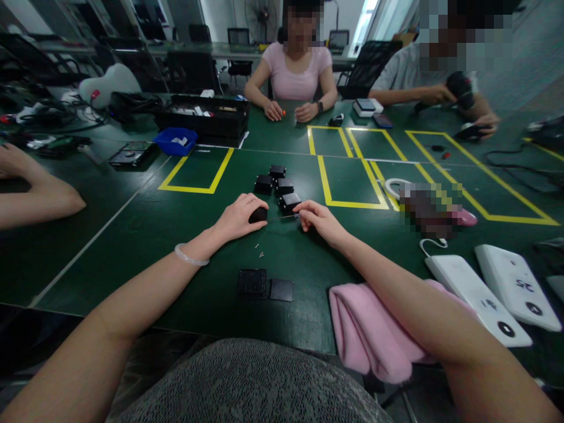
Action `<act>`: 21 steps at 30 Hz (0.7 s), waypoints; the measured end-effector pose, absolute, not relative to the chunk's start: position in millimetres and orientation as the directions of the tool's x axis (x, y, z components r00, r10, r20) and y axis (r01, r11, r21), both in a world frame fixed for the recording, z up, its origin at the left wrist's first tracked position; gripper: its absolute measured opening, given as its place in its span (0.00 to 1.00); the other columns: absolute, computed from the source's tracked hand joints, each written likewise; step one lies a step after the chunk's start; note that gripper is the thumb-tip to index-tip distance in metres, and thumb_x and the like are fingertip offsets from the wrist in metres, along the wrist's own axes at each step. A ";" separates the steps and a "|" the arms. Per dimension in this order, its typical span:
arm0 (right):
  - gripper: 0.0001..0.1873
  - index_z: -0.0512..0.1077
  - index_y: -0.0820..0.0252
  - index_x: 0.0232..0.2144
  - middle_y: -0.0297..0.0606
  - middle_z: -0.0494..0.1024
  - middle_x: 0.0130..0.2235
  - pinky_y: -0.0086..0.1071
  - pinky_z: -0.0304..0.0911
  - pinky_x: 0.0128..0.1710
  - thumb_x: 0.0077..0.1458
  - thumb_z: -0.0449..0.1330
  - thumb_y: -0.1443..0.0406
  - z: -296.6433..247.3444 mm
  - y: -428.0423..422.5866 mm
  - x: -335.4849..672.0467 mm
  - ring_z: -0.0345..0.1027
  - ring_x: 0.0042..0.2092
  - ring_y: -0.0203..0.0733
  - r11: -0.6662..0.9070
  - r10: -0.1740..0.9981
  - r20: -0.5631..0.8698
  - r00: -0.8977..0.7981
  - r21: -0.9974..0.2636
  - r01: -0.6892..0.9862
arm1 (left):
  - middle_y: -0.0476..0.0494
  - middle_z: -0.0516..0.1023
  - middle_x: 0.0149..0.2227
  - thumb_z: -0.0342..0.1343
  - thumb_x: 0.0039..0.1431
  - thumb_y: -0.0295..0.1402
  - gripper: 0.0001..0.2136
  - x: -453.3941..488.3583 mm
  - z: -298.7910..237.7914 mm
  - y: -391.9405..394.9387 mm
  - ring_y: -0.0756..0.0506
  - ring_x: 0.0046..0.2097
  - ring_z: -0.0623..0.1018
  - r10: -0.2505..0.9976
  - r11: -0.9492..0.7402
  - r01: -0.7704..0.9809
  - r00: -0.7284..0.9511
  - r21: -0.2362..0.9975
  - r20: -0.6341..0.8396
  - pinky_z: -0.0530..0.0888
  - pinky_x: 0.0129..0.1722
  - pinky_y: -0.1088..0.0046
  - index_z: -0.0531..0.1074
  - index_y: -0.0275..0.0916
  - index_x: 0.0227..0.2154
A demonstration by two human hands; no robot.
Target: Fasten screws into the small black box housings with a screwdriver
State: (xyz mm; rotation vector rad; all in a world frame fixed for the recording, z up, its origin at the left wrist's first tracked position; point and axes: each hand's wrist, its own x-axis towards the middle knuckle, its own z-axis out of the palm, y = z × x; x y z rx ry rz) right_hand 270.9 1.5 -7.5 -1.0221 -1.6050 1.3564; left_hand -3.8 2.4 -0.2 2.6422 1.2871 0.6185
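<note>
My left hand (pixel 241 217) is curled around a small black box (pixel 259 215) resting on the table. Facing it, my right hand (pixel 321 222) pinches a slim tool (pixel 287 217), likely a screwdriver, its thin shaft pointing left toward that box; its handle is mostly hidden by my fingers. Just beyond my hands stands a cluster of several similar black boxes (pixel 284 186). Nearer to me lie a few tiny screws (pixel 261 254). Closer still, a black open case half (pixel 252 284) sits beside a flat black cover (pixel 281 290).
A pink cloth (pixel 370 329) lies under my right forearm, with white power banks (pixel 480 299) beside it. Farther back are a blue tray (pixel 176 141) and a black bin (pixel 205 120). Another person's arm (pixel 39 202) rests at left; two people sit opposite. Yellow tape marks the green table (pixel 185 282).
</note>
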 end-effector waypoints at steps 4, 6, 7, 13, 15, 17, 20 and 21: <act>0.13 0.72 0.59 0.37 0.22 0.62 0.18 0.30 0.57 0.27 0.63 0.61 0.55 -9.3 2.2 270.0 0.59 0.21 0.33 0.100 0.921 0.068 -0.383 -0.993 0.063 | 0.41 0.76 0.50 0.63 0.62 0.36 0.15 -4.1 -1.0 2.9 0.36 0.53 0.73 0.779 -0.624 0.724 0.548 0.294 0.305 0.76 0.48 0.57 0.72 0.43 0.50; 0.14 0.72 0.59 0.37 0.22 0.61 0.17 0.30 0.58 0.27 0.63 0.61 0.54 -10.0 2.4 270.3 0.58 0.21 0.33 0.104 0.918 0.072 -0.389 -0.992 0.064 | 0.41 0.76 0.51 0.63 0.62 0.36 0.15 -4.1 -0.8 2.9 0.36 0.53 0.73 0.781 -0.622 0.725 0.548 0.296 0.300 0.76 0.47 0.58 0.72 0.43 0.50; 0.13 0.72 0.59 0.37 0.22 0.62 0.18 0.30 0.58 0.27 0.63 0.61 0.55 -10.1 2.5 270.7 0.59 0.21 0.33 0.108 0.919 0.072 -0.387 -0.992 0.072 | 0.41 0.76 0.51 0.62 0.62 0.36 0.15 -4.0 -0.6 2.8 0.36 0.53 0.73 0.781 -0.622 0.724 0.549 0.297 0.298 0.76 0.47 0.58 0.72 0.43 0.50; 0.08 0.71 0.58 0.40 0.25 0.69 0.21 0.30 0.58 0.28 0.61 0.62 0.60 -8.6 1.7 271.8 0.63 0.23 0.34 0.123 0.926 0.075 -0.371 -0.987 0.107 | 0.40 0.76 0.51 0.62 0.62 0.36 0.14 -3.6 0.8 2.0 0.36 0.54 0.73 0.780 -0.623 0.725 0.552 0.293 0.294 0.76 0.49 0.57 0.72 0.43 0.50; 0.09 0.71 0.59 0.39 0.25 0.68 0.20 0.30 0.57 0.28 0.62 0.62 0.59 -8.2 1.2 271.0 0.62 0.23 0.34 0.118 0.926 0.077 -0.371 -0.989 0.090 | 0.40 0.76 0.51 0.63 0.62 0.35 0.15 -3.7 0.9 1.9 0.36 0.54 0.73 0.779 -0.625 0.723 0.554 0.294 0.292 0.76 0.49 0.57 0.72 0.42 0.50; 0.11 0.72 0.59 0.38 0.24 0.66 0.19 0.30 0.57 0.27 0.63 0.61 0.56 -8.2 0.8 270.1 0.60 0.22 0.33 0.105 0.924 0.073 -0.375 -0.992 0.066 | 0.40 0.76 0.51 0.62 0.62 0.36 0.15 -3.8 1.0 1.8 0.36 0.54 0.73 0.778 -0.626 0.721 0.557 0.296 0.290 0.76 0.48 0.57 0.72 0.42 0.50; 0.13 0.72 0.59 0.37 0.23 0.62 0.18 0.30 0.58 0.27 0.64 0.61 0.55 -8.6 0.9 269.9 0.58 0.22 0.33 0.091 0.920 0.063 -0.387 -0.994 0.054 | 0.40 0.76 0.51 0.62 0.63 0.36 0.15 -3.9 1.4 1.6 0.36 0.54 0.73 0.779 -0.625 0.721 0.556 0.298 0.289 0.76 0.48 0.57 0.72 0.43 0.50; 0.12 0.72 0.59 0.37 0.23 0.62 0.18 0.30 0.58 0.28 0.63 0.62 0.56 -8.6 1.0 270.2 0.59 0.22 0.33 0.090 0.920 0.060 -0.387 -0.994 0.058 | 0.41 0.76 0.51 0.62 0.63 0.36 0.15 -3.9 1.6 1.6 0.36 0.54 0.73 0.780 -0.625 0.722 0.555 0.297 0.289 0.76 0.48 0.57 0.72 0.43 0.51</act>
